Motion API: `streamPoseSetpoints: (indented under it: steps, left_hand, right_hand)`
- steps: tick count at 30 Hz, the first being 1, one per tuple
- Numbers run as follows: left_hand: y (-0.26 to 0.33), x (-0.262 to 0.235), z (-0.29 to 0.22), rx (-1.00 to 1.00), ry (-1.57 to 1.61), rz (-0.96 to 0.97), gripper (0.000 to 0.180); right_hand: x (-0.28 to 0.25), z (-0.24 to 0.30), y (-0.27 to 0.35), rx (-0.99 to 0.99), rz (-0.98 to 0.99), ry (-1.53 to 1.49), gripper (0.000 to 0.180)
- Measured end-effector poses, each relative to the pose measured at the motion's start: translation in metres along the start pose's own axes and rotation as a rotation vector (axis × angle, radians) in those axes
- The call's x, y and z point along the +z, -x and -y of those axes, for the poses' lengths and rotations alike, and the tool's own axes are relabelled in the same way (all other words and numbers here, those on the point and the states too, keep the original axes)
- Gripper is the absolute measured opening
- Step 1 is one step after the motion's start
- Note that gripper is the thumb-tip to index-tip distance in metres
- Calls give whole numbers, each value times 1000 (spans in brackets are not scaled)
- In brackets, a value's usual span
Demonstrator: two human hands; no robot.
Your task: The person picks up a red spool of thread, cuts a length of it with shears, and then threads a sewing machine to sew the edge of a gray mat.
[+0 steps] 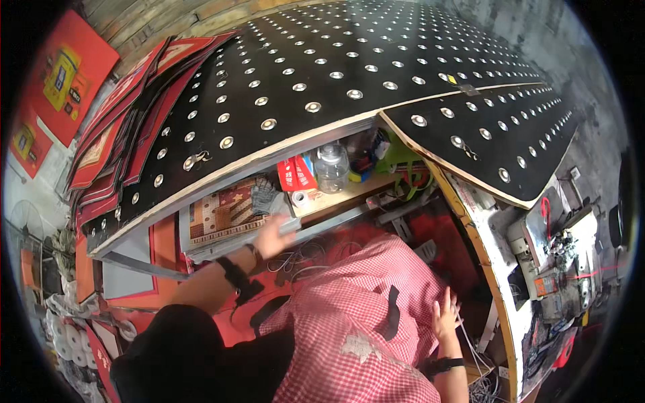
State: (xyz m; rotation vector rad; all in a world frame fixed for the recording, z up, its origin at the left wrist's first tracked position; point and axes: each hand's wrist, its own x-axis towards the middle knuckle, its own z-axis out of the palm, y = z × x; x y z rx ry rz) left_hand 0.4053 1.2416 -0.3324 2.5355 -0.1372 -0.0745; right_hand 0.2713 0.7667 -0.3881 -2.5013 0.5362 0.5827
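Note:
My left hand [272,238] is at the front edge of a pulled-out drawer [218,247] under the table, with its fingers apart and nothing seen in them. Whether it presses on the edge, I cannot tell. In the drawer lie a patterned brown and red cloth [225,211] and a grey cloth [267,199] or glove. My right hand [445,317] rests with spread fingers against the side of the red checked apron [363,289] over my lap. Beside the drawer, a clear plastic jar [331,169], a red packet [295,174] and a tape roll [300,199] stand on a wooden shelf.
Above is a black tabletop [289,101] dotted with metal ball rollers. Stacked red mats [127,134] lie on its left end. A sewing machine [554,248] stands at the right. Cables [299,258] lie on the red floor, and white rolls [72,342] are at lower left.

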Motion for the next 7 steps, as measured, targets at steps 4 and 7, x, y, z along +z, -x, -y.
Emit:
streamPoseSetpoints:
  steps: [4, 7]
  left_hand:
    - [-87, -33, 22, -321, -70, -395, 51]
    - [-157, -41, 67, -322, -113, -302, 69]
  right_hand:
    - [-54, 60, 5, -1, 392, -3, 74]
    - [-73, 89, 11, -108, 410, 54, 62]
